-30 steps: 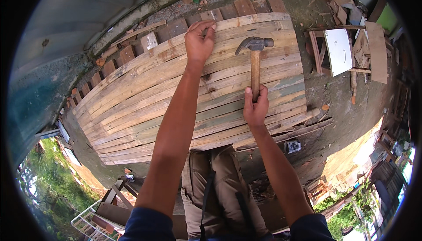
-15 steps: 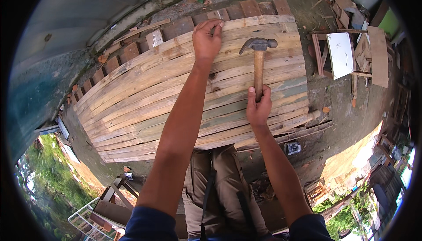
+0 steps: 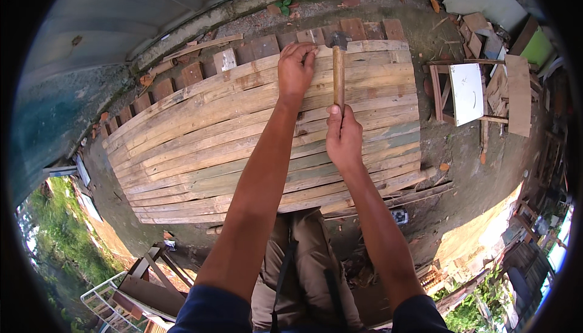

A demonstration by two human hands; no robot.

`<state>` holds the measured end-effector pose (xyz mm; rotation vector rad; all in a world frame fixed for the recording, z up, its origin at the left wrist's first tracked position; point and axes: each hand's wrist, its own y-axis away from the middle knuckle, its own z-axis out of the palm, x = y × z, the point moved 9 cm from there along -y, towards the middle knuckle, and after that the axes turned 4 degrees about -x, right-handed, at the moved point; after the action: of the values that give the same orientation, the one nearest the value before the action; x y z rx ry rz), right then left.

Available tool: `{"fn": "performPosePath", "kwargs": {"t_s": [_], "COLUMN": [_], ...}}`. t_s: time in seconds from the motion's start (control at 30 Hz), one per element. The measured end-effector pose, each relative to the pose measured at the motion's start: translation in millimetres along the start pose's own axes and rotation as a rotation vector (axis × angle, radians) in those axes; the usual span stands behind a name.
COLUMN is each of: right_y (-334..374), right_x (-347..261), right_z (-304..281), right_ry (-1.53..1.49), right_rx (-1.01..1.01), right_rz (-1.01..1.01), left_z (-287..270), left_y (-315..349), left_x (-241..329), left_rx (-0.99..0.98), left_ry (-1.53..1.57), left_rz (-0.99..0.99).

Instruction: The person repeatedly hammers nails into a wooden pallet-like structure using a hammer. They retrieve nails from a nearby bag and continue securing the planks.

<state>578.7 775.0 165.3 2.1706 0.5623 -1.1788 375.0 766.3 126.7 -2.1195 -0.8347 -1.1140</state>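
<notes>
A view from above of a person's two bare arms reaching out over a broad panel of wooden planks (image 3: 200, 144) laid side by side, weathered, some tinged green; the panel slopes down to the left in the picture, and bare earth lies around it. At far left a grey-blue wall (image 3: 91, 47) curves along the edge, with green plants (image 3: 54, 254) below it; a row of reddish bricks (image 3: 182, 75) runs along the far edge of the planks. Moving right, the left hand (image 3: 295, 68) lies on the planks near their far edge, palm down, fingers (image 3: 303, 50) stretched forward and pressed to the wood, closed on nothing that can be seen; whether something small sits under the fingertips cannot be told. Just beside it to the right is a hammer (image 3: 338, 68) with a wooden handle, its dark metal head at the far edge of the planks, close to the left fingertips; the right hand (image 3: 343, 138) is wrapped firmly around the lower end of the handle, thumb on top. Below the arms the person's khaki trousers (image 3: 303, 266) show. Further right stands a small wooden frame carrying a white board (image 3: 467, 93); loose wooden boards (image 3: 519, 93) and scraps lie beyond it at the right edge.
</notes>
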Motion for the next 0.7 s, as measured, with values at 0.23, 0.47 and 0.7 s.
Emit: {"fn": "performPosePath", "kwargs": {"t_s": [0.23, 0.47, 0.7], "right_y": [-11.6, -17.8, -17.6], "right_x": [-17.7, -11.0, -15.6], "right_z": [3.0, -4.2, -1.3], "right_ry": [0.049, 0.124, 0.145], "right_rx": [-0.050, -0.082, -0.095], "right_rz": [-0.059, -0.071, -0.069], "left_z": [-3.3, -3.5, -5.4], "left_y": [0.9, 3.1, 2.0], "left_x": [2.3, -1.1, 3.2], "left_rx": [0.018, 0.023, 0.027], "left_ry": [0.015, 0.016, 0.005], "left_rz": [0.013, 0.000, 0.018]}}
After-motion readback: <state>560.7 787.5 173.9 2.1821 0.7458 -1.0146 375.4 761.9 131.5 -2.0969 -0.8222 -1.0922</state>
